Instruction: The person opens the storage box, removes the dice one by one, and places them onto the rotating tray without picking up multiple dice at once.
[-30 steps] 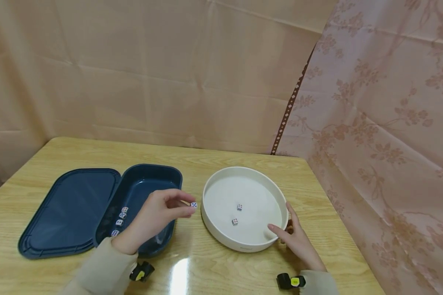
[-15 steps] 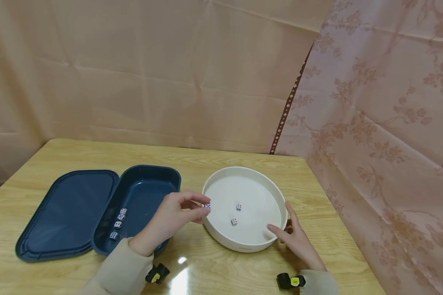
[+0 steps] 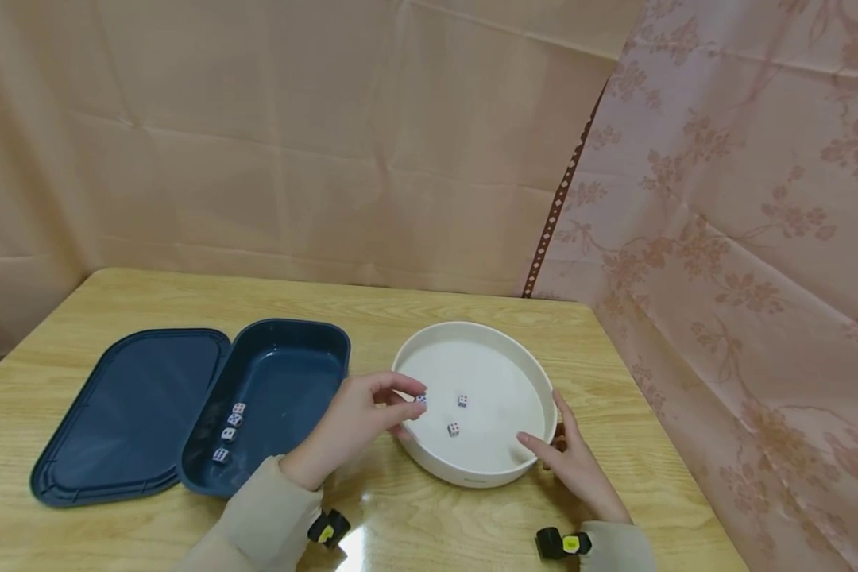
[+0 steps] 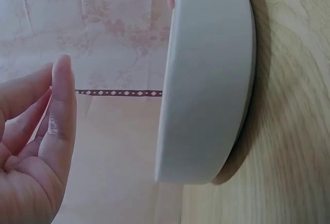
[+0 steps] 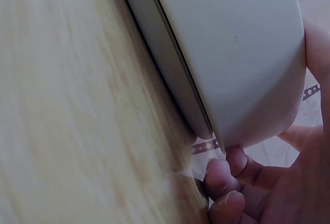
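Note:
My left hand (image 3: 361,413) pinches a white die (image 3: 421,400) with blue pips between thumb and fingertips, over the left rim of a round white tray (image 3: 504,389). In the left wrist view the fingers of the left hand (image 4: 41,136) hide the die; the tray's side wall (image 4: 206,90) stands to their right. Two dice lie inside the tray, an upper die (image 3: 461,401) and a lower die (image 3: 454,429). My right hand (image 3: 579,467) grips the tray's right side, thumb over the rim. From the right wrist, its curled fingers (image 5: 219,175) show at the tray's underside.
To the left stands a dark blue rectangular box (image 3: 296,369) with several dice in a slanting row, among them a front die (image 3: 220,455). Its flat blue lid (image 3: 132,413) lies against its left side. All rest on a wooden table (image 3: 386,524) backed by a hanging cloth (image 3: 293,159).
My left hand has carried the pinched die rightward from beside the blue box to over the white tray's left rim. The right hand keeps its hold on the tray.

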Demonstrator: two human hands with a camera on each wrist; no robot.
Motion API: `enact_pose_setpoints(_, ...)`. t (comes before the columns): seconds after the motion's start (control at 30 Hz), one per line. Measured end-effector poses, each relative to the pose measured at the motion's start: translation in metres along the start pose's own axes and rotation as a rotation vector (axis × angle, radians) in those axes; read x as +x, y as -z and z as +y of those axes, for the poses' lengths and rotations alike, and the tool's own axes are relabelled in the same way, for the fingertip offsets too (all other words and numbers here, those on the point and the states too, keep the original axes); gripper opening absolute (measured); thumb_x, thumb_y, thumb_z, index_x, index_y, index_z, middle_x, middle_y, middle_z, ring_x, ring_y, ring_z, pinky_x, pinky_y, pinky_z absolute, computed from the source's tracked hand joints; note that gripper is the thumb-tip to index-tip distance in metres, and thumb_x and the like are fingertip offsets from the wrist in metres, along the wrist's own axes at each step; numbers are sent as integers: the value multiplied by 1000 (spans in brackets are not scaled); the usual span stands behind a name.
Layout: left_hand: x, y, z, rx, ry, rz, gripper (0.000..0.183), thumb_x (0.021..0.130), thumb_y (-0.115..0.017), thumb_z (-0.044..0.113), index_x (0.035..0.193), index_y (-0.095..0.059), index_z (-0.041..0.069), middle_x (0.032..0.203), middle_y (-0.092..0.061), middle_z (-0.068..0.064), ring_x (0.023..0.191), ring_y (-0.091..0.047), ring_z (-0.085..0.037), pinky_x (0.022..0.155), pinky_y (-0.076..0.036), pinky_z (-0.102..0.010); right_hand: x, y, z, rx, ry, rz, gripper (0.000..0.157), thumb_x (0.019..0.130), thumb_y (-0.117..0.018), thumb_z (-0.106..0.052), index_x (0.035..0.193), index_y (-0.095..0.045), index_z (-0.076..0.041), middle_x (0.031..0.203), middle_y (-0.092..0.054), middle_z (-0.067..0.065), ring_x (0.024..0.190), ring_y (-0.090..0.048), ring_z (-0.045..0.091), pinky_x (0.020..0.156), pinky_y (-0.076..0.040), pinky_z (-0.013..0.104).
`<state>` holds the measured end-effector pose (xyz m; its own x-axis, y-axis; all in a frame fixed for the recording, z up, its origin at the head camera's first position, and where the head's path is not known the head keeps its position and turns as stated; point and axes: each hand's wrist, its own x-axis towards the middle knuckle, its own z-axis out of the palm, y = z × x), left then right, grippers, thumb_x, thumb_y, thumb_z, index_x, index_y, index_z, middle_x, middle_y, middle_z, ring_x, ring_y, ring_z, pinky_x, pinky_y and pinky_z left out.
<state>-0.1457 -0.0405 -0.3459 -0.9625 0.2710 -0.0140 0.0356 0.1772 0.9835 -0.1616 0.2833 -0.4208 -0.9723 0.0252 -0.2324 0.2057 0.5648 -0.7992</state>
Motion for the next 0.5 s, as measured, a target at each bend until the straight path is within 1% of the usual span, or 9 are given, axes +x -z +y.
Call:
enact_pose_setpoints(0.13,6,-5,0,3,21,0,24,90,-72,12,112,-70,2,93,-71,-10,69,-68,-19,68,-60,-31,0,0,0,9,0,1,103,89,-71,-43,160,2,-24,114,-50,14,91,-49,18,68,-43,25)
enact_pose_setpoints(0.27,13,-10,0,3,55,23,23,89,-73,11,111,-71,3,92,-69,-10,68,-67,-16,67,-60,-32,0,0,1,1,0,2,104,88,-71,-44,160,1,-24,114,-51,14,91,-50,18,68,-43,25)
enact_pose_setpoints(0.33,17,-13,0,7,75,37,23,89,-73,10,111,-71,4,92,-69,-9,67,-67,-17,66,-60,-31,0,0,1,-1,-3,0,104,88,-71,-44,160,1,-25,115,-52,14,91,-50,18,68,-43,26)
enact_pose_setpoints(0.5,25,-19,0,30,95,46,24,89,-73,12,112,-71,6,96,-70,-9,74,-70,-22,66,-60,-28,1,0,1,11,-4,-4,103,88,-71,-44,160,1,-26,116,-52,15,89,-51,18,66,-44,26)
